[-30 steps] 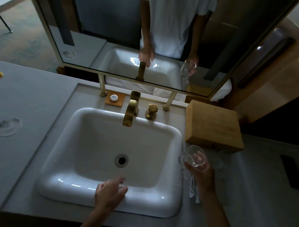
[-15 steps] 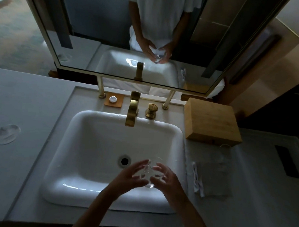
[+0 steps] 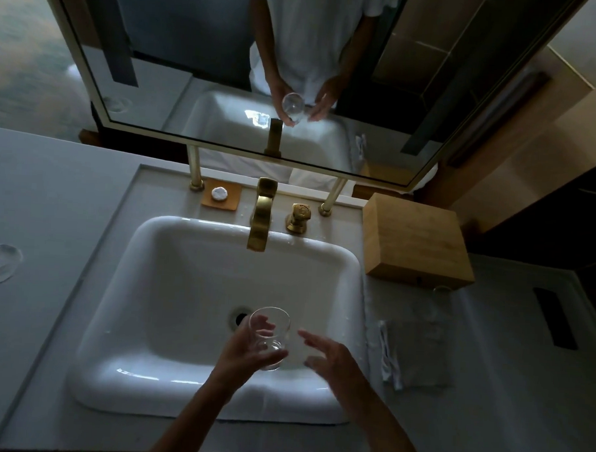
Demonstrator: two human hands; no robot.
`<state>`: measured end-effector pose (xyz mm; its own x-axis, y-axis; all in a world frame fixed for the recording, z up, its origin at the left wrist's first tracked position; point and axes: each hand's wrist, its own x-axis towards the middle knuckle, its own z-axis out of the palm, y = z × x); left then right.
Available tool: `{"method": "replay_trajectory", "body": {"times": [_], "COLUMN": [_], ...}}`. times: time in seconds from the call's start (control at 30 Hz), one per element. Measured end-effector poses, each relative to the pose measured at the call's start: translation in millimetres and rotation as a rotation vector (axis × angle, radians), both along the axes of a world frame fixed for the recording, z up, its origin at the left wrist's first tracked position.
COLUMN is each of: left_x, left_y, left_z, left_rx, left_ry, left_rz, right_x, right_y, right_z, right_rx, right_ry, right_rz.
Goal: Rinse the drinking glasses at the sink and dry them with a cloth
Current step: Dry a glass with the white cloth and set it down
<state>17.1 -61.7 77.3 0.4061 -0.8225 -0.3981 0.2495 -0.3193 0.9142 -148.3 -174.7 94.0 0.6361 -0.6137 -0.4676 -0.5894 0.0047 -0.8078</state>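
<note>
Clear glass (image 3: 269, 337), a short tumbler, sits tilted in the left hand (image 3: 246, 351), fingers wrapped round its lower wall, mouth angled up and away, over the near half of the white sink (image 3: 169, 322) and just this side of the drain (image 3: 239, 318). Right hand (image 3: 330, 358) is off it, fingers spread and loose, just beside the glass on the right, holding nothing. No water is running from the brass tap (image 3: 261, 220) at the far rim, so I'd call this the start of the rinse: next it needs the handle (image 3: 298, 217) turned, likely by that free hand, and the glass carried forward under the spout. Folded cloth (image 3: 417, 350) waits on the counter (image 3: 69, 198) to the right, a second glass (image 3: 441, 293) beyond it by the wooden box (image 3: 415, 241).
</note>
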Motion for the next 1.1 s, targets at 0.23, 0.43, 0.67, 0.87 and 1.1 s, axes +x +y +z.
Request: {"method": "replay_trajectory", "body": {"times": [0.23,0.43,0.67,0.87,1.1], "left_x": [-1.4,1.1,2.5,-1.4,4.7], "left_y": [4.0,3.0,5.9,6.0,4.9], "left_z": [-10.3,-14.7,-26.9,-31.3,-23.2], "left_rx": [0.025,0.048,0.094,0.095,0.022], "left_ry": [0.046,0.039,0.016,0.006,0.018], "left_rz": [0.076,0.114,0.129,0.134,0.119], "right_x": [-76.2,-97.4,-102.2,-95.5,-107.7], "right_y": [-66.1,-73.7,-67.1,-64.3,-85.6], "right_z": [-35.4,-67.7,-85.4,-77.2,-18.1], "right_rx": [-0.707,-0.815,-0.710,-0.500,-0.199], "right_ry": [0.491,0.681,0.738,0.505,0.080], "right_rz": [-0.535,-0.344,-0.321,-0.559,-1.272]}}
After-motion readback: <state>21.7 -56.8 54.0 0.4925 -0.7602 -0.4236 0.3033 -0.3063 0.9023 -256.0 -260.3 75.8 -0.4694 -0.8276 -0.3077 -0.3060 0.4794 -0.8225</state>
